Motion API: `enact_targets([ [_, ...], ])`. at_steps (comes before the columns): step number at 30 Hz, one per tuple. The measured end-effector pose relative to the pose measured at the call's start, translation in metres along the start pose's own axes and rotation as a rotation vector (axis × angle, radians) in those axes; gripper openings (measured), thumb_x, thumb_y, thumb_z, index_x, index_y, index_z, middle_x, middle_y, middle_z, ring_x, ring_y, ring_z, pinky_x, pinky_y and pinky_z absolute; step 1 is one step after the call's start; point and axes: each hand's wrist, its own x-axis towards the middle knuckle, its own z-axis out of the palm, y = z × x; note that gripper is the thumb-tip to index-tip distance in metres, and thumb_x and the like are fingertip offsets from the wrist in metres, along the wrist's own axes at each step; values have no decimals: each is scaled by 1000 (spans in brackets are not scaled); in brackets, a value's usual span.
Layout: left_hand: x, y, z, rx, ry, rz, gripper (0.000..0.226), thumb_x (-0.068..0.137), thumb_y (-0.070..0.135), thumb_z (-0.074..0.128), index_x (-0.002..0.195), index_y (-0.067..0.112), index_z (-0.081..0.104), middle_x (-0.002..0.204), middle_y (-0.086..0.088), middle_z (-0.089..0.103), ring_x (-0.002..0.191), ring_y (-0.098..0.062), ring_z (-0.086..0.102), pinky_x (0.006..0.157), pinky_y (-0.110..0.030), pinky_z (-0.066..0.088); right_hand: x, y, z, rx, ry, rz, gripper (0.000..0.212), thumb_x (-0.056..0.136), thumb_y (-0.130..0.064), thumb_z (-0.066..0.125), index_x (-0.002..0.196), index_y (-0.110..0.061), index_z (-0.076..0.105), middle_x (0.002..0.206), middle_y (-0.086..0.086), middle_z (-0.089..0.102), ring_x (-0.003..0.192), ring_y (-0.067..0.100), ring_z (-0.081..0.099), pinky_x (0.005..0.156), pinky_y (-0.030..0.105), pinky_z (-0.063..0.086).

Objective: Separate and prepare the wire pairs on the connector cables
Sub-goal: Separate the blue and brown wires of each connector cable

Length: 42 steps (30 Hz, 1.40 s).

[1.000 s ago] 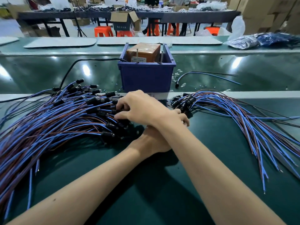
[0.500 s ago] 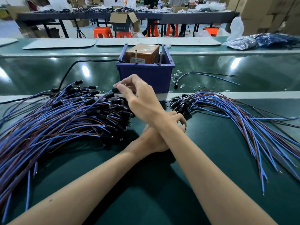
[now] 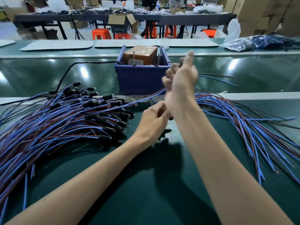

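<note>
Right hand (image 3: 183, 78) holds one thin blue cable (image 3: 141, 99) up, near 12 o'clock.
Its blurred fingers (image 3: 168, 73) curl round it; it runs to the tangled black-capped pile (image 3: 65, 120) at 9 o'clock on the green counter (image 3: 146, 184). Left hand (image 3: 152, 122) is curled, holding what I cannot tell.

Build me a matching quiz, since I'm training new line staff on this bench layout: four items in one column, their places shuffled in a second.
Things
1. orange-brown cardboard box
2. big heap of black-plug cables with blue and brown wires
3. smaller fan of blue and brown cables
4. single loose blue cable

Places
A. right part of the green mat
B. on the glossy belt, right of the blue plastic bin
C. inside the blue plastic bin
D. left part of the green mat

Pairs: 1-C, 2-D, 3-A, 4-B
</note>
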Motion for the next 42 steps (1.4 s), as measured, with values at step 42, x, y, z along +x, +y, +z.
enact_targets([
  [42, 4, -3, -1, -211, 98, 63, 28, 103, 13, 38, 90, 21, 61, 52, 3, 38, 44, -7, 30, 42, -21, 26, 26, -30, -53, -878, -487, 174, 12, 86, -13, 71, 78, -17, 62, 60, -8, 64, 45, -1, 52, 35, 10, 26],
])
